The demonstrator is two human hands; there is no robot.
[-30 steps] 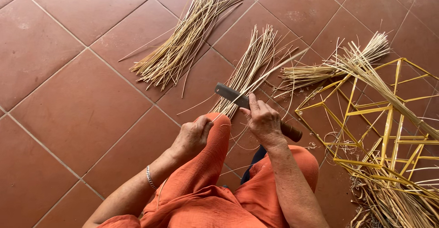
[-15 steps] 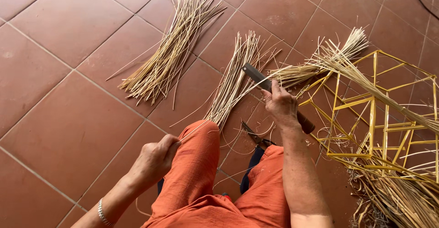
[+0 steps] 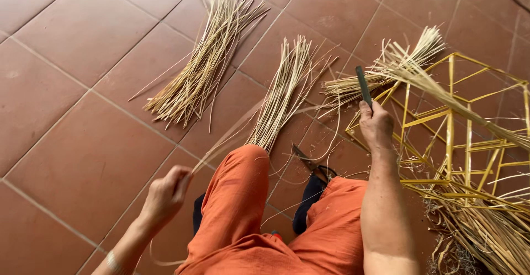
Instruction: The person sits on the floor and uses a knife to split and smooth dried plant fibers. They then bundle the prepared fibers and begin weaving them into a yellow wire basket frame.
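Item: splint-work on tiled floor (image 3: 83, 159), seen from head cam.

- Left hand (image 3: 165, 195), at 7 o'clock: grip pinched on a long thin strip (image 3: 232, 137). Strip is held taut and drawn out twd 1 o'clock, its far end lost among the middle bundle; a loose tail curls below the wrist. Bangle worn at wrist.
- Right hand (image 3: 376, 126), at 3 o'clock: grip closed round the handle of a dark knife (image 3: 363, 86), blade raised, pointing twd 12 o'clock, kept away from the strip and the legs.
- Orange-trousered knees (image 3: 243, 198) are drawn up betw. the hands; strip passes just beside the left knee.

Surroundings:
- Left bundle of splints (image 3: 201, 68), at 11 o'clock, fanned, well apart from hands.
- Middle bundle (image 3: 284, 87), at 12 o'clock, its near end touching the knee.
- Third bundle (image 3: 386, 73), at 1–2 o'clock, lying partly under the knife.
- Yellow frame (image 3: 458, 126) of sticks, at 3 o'clock, w/ strips draped over it; crowds the right arm.
- Dark scissor-like tool (image 3: 309, 162) on floor betw. the knees; kind cannot be told for certain.
- Shavings heaped at 4 o'clock.
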